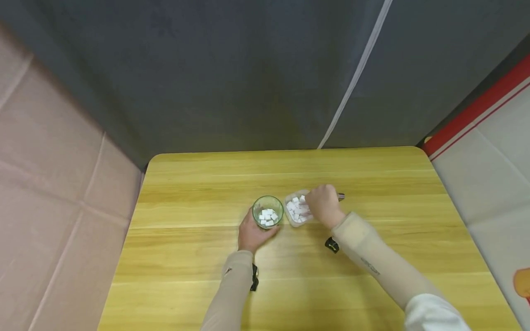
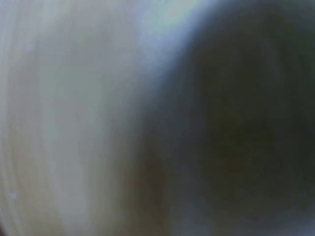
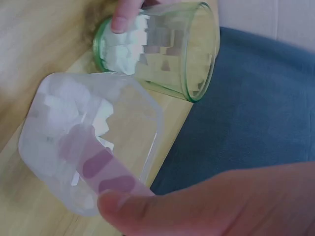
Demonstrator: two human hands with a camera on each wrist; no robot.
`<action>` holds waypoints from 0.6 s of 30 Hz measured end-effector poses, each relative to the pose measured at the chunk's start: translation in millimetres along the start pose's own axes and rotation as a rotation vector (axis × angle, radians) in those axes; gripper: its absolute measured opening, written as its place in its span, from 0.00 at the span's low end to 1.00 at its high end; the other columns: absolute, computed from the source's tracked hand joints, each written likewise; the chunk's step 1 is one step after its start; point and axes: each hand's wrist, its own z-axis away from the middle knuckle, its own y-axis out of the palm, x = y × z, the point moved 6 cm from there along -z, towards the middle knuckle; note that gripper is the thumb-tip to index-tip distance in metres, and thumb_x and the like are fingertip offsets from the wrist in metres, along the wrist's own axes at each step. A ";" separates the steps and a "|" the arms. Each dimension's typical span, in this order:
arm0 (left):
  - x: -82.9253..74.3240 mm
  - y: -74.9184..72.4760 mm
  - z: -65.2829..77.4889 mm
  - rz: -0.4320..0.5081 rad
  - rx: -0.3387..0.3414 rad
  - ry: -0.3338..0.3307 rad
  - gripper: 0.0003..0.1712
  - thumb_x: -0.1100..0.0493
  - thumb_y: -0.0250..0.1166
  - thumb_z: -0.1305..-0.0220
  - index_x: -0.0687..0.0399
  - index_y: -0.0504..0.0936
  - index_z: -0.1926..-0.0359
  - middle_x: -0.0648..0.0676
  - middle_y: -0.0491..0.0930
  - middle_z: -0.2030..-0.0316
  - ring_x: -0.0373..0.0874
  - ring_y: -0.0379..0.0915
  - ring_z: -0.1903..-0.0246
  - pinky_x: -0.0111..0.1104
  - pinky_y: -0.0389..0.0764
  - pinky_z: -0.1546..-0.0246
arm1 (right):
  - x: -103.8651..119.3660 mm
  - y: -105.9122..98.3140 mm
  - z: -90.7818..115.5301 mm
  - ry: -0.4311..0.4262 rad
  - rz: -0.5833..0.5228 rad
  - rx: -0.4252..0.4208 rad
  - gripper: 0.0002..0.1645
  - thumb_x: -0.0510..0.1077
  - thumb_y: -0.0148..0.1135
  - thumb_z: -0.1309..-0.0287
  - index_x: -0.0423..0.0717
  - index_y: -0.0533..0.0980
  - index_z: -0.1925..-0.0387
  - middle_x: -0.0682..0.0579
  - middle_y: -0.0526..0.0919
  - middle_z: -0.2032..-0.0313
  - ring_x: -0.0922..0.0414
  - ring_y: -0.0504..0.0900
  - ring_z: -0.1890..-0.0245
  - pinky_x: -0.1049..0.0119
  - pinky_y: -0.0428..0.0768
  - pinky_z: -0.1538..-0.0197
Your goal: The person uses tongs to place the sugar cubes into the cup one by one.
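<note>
A clear green-tinted glass stands upright on the table with white cubes in its bottom. My left hand grips it from the near left, a finger lying along its lower side in the right wrist view. Just right of the glass sits a translucent plastic container holding more white cubes. Over its right side, my right hand holds a flat pink utensil with darker oval patches. The utensil's lower end reaches into the container; I cannot tell its exact kind. The left wrist view is only blur.
The wooden table extends around both vessels. A dark grey curtain hangs behind its far edge, with pinkish panels at left and a white panel with a red band at right. Black wrist straps show under the sleeves.
</note>
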 end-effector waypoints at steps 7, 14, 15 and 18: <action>-1.8 0.2 0.1 0.014 0.017 -0.007 0.54 0.34 0.72 0.69 0.49 0.64 0.40 0.54 0.76 0.50 0.52 0.73 0.51 0.49 0.74 0.50 | 2.1 -0.6 3.3 0.013 0.099 -0.150 0.28 0.45 0.59 0.44 0.47 0.58 0.94 0.57 0.52 0.93 0.64 0.48 0.89 0.75 0.50 0.86; -1.6 -3.2 1.3 0.013 0.022 -0.013 0.54 0.34 0.73 0.69 0.49 0.63 0.39 0.54 0.75 0.50 0.51 0.72 0.50 0.49 0.73 0.50 | 3.8 -5.9 5.8 0.036 0.131 -0.231 0.30 0.45 0.59 0.46 0.49 0.56 0.95 0.57 0.48 0.93 0.64 0.44 0.88 0.74 0.45 0.84; -1.6 -3.4 1.6 0.015 0.022 -0.012 0.54 0.35 0.73 0.69 0.49 0.64 0.40 0.54 0.75 0.50 0.51 0.72 0.50 0.49 0.73 0.50 | 4.3 -5.5 4.5 0.032 0.131 -0.209 0.28 0.44 0.59 0.45 0.48 0.57 0.95 0.58 0.48 0.93 0.64 0.44 0.88 0.74 0.45 0.84; -2.5 -2.6 1.3 0.016 0.024 -0.004 0.53 0.34 0.72 0.68 0.49 0.64 0.40 0.54 0.75 0.50 0.51 0.72 0.50 0.49 0.73 0.50 | 5.4 -5.2 0.2 0.016 0.126 -0.153 0.24 0.44 0.58 0.44 0.48 0.63 0.93 0.57 0.51 0.93 0.63 0.46 0.88 0.74 0.48 0.85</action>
